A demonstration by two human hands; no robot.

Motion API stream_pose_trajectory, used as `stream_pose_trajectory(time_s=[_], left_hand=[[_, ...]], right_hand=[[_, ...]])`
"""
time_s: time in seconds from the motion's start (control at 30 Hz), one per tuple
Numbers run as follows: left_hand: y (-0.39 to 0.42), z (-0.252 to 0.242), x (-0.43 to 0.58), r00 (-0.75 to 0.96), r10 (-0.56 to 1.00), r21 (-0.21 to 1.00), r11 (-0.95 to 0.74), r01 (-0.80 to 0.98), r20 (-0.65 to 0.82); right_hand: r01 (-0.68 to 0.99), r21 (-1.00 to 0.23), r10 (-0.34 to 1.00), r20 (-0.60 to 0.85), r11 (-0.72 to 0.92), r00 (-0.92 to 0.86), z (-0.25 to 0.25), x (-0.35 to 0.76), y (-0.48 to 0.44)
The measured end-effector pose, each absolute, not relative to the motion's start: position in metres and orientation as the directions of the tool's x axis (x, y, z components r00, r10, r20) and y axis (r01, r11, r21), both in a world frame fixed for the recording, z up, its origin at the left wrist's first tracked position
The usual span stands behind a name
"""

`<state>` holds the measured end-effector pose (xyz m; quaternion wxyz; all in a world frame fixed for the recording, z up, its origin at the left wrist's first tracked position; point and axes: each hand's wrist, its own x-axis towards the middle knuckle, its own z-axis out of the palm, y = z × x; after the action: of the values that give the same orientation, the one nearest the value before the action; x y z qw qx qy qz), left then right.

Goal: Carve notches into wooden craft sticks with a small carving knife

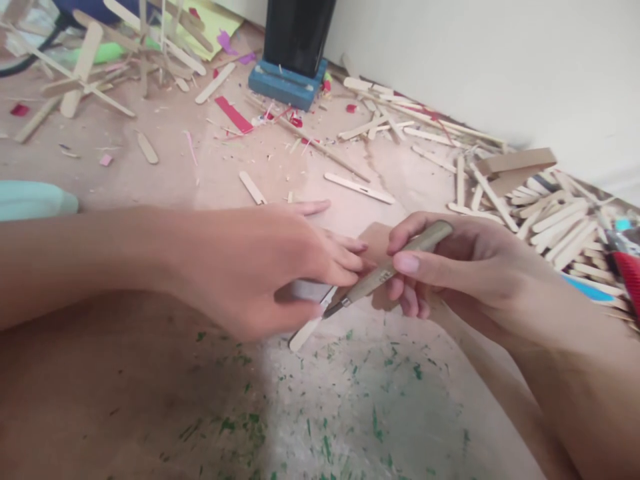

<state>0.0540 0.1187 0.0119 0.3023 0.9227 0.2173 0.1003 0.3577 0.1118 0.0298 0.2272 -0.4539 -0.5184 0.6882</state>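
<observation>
My right hand [465, 263] grips the pale wooden handle of a small carving tool [373, 281] between thumb and fingers. Its dark metal tip points down and left, meeting a wooden craft stick [303, 335] on the table. Across that stick lies my left hand [270, 263], palm down, with the thumb beside the tool tip and the fingers curled over the far part. Under this hand a small grey block [311, 291] partly shows. Just beyond my hands lie a craft stick with a slot [359, 188] and another craft stick [253, 187].
Loose craft sticks [565, 223] are heaped at the right, near a red object [627, 277]. A dark upright object in a blue base [280, 85] stands at the back. A stick structure [83, 73] is at the far left. Green shavings [325, 447] litter the front.
</observation>
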Motion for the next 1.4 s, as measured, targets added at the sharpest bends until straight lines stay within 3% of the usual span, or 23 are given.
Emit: stream_pose_trajectory(time_s=[0.13, 0.37, 0.9, 1.0, 1.1, 1.4], left_hand=[[0.112, 0.019, 0.048, 0.911, 0.399, 0.597, -0.708, 0.377, -0.102], [0.113, 0.012, 0.05, 0.882, 0.469, 0.609, -0.686, 0.397, -0.047], [0.12, 0.01, 0.051, 0.904, 0.422, 0.533, -0.75, 0.392, -0.071], [0.123, 0.015, 0.051, 0.904, 0.427, 0.507, -0.783, 0.361, 0.016], [0.126, 0.017, 0.048, 0.915, 0.395, 0.524, -0.798, 0.296, 0.085], [0.133, 0.014, 0.038, 0.971, 0.235, 0.52, -0.837, 0.174, 0.053]], right_hand=[[0.166, -0.93, 0.8, -0.366, -0.327, -0.475, 0.03, 0.357, 0.111], [0.182, -0.926, 0.807, -0.377, -0.33, -0.454, 0.031, 0.362, 0.113], [0.207, -0.936, 0.813, -0.351, -0.286, -0.465, 0.032, 0.359, 0.111], [0.208, -0.941, 0.811, -0.337, -0.268, -0.478, 0.03, 0.36, 0.111], [0.203, -0.946, 0.816, -0.32, -0.252, -0.48, 0.029, 0.36, 0.11], [0.191, -0.943, 0.813, -0.331, -0.271, -0.479, 0.027, 0.361, 0.109]])
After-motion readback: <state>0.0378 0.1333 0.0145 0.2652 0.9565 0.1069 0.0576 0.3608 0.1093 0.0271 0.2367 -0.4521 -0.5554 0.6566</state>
